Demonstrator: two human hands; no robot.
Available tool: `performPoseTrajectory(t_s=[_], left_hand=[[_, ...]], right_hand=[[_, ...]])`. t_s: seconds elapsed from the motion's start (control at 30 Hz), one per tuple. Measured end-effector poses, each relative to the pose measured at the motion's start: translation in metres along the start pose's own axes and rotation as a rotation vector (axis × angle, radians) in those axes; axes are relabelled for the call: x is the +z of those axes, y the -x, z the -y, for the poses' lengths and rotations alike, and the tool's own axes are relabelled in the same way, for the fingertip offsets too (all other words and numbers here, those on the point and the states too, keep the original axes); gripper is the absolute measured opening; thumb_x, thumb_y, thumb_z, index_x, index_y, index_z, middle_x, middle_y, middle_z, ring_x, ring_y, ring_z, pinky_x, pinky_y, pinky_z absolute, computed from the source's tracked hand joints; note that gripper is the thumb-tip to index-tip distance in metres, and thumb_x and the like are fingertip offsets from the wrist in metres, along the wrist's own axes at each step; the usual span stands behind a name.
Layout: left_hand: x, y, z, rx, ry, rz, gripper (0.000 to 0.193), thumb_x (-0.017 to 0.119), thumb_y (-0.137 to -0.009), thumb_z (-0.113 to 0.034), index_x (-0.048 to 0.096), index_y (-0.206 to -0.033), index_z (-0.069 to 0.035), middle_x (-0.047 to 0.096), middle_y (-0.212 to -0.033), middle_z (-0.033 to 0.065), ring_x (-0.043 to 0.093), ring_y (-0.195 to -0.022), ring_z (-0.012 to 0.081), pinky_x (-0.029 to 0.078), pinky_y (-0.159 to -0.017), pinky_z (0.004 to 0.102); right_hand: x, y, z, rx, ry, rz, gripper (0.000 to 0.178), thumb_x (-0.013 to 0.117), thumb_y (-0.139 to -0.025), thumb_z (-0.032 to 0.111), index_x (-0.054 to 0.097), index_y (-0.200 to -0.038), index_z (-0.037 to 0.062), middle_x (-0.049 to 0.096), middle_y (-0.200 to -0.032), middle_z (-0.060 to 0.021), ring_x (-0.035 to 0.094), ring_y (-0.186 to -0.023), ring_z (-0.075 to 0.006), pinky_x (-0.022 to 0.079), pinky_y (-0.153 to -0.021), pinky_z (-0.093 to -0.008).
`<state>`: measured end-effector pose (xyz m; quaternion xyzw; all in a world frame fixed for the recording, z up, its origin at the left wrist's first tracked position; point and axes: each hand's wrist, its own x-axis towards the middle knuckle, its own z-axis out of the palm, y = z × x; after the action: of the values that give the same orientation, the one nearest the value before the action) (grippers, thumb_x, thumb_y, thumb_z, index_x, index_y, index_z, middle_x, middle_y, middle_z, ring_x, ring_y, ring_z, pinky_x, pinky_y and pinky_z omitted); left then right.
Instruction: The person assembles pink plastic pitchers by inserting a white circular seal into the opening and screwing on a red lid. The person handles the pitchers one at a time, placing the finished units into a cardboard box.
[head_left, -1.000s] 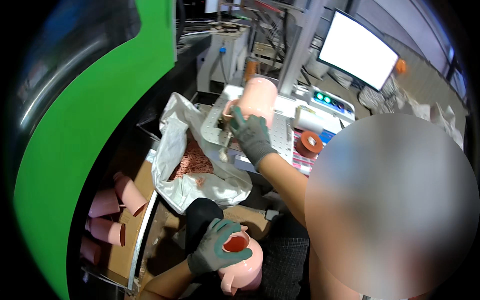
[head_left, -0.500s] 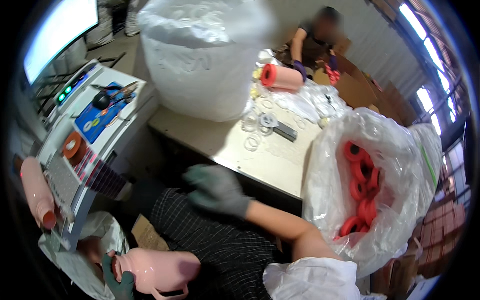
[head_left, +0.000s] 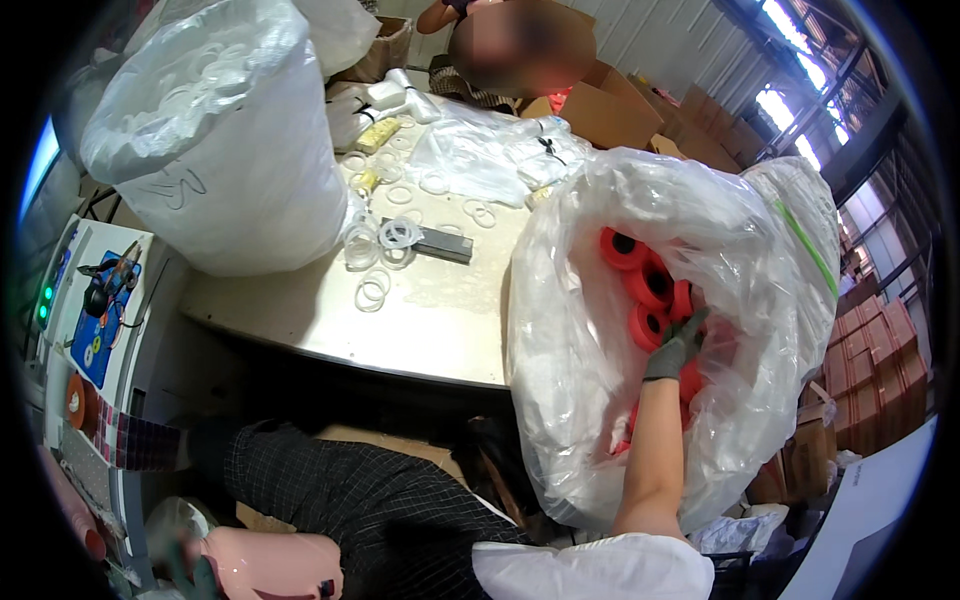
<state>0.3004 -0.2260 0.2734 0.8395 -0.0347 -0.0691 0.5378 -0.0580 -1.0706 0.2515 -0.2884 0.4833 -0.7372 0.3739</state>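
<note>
- Your hands are well apart: the left hand (head_left: 198,578) is down at the lower left, the right hand (head_left: 674,355) deep in the clear bag (head_left: 562,420).
- The pink jug (head_left: 278,565) lies at the bottom left, beside your dark trousers (head_left: 370,500); your left hand is closed on its mouth end, partly cut off by the picture's edge.
- Your right fingers reach against the red rings (head_left: 651,281); whether they grip one, you cannot tell from here.
- Single out one ring; the pile is close-packed, so a hasty pinch would probably drag up a neighbour.
- Take it by the outer rim, thumb opposite fingers, since the gloves may slip on smooth plastic.
- Lift straight up through the bag's open top; its loose walls stand near your forearm and could snag the ring or tip the pile.
- Let the left hand hold the jug firmly while you lean right; its smooth wall could slide off the cloth.
- Mind your sleeve (head_left: 600,566) along the near side of the bag.
- Swing back clear of the table (head_left: 440,335); the loose white rings (head_left: 373,291) on it could scatter if your arm brushes them.
- Check the ring for nicks before it meets the jug.
</note>
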Motion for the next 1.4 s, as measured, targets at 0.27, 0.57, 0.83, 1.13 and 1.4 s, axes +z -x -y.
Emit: performPoseTrajectory(t_s=[0.27,0.57,0.83,1.13,1.4], left_hand=[[-0.006,-0.024,0.085,0.582,-0.410,-0.040,0.047,0.050,-0.109,-0.020,0.044,-0.151,-0.001,0.048,-0.153,0.0208,0.048,-0.141,0.0334,0.039,-0.119,0.0416],[0.019,-0.020,0.007,0.364,-0.235,0.041,0.049,0.049,-0.107,-0.020,0.049,-0.147,0.009,0.053,-0.151,0.0205,0.052,-0.138,0.0325,0.036,-0.119,0.0427],[0.020,-0.013,-0.017,0.206,-0.179,0.038,0.054,0.054,-0.103,-0.024,0.049,-0.147,0.007,0.053,-0.150,0.0181,0.050,-0.138,0.0300,0.034,-0.119,0.0426],[-0.033,0.013,0.081,0.361,-0.205,0.016,0.046,0.045,-0.109,-0.014,0.042,-0.150,0.007,0.045,-0.155,0.0242,0.047,-0.143,0.0353,0.036,-0.121,0.0437],[-0.021,0.021,0.045,0.266,-0.306,0.090,0.038,0.045,-0.110,-0.010,0.045,-0.145,0.003,0.044,-0.156,0.0240,0.051,-0.139,0.0388,0.041,-0.117,0.0432]], right_hand=[[0.083,-0.091,0.125,-0.033,-0.473,0.149,0.034,0.071,-0.098,0.041,0.062,-0.107,0.0099,0.067,-0.090,-0.0020,0.064,-0.081,-0.0183,0.046,-0.067,-0.0356],[0.193,-0.134,0.151,-0.111,-0.041,0.566,0.033,0.069,-0.099,0.041,0.062,-0.107,0.0101,0.068,-0.094,-0.0033,0.065,-0.086,-0.0192,0.047,-0.073,-0.0359],[0.190,-0.087,0.067,0.097,-0.173,0.631,0.031,0.062,-0.102,0.029,0.065,-0.121,0.0041,0.070,-0.116,-0.0103,0.066,-0.106,-0.0271,0.052,-0.095,-0.0438],[0.066,0.081,-0.073,-1.021,1.497,0.863,0.041,0.068,-0.092,0.027,0.063,-0.131,0.0147,0.065,-0.129,-0.0161,0.064,-0.117,-0.0363,0.053,-0.097,-0.0499],[0.063,0.116,-0.007,-1.192,1.339,0.768,0.024,0.069,-0.085,0.017,0.071,-0.108,0.0145,0.061,-0.112,-0.0168,0.061,-0.108,-0.0397,0.050,-0.093,-0.0513]])
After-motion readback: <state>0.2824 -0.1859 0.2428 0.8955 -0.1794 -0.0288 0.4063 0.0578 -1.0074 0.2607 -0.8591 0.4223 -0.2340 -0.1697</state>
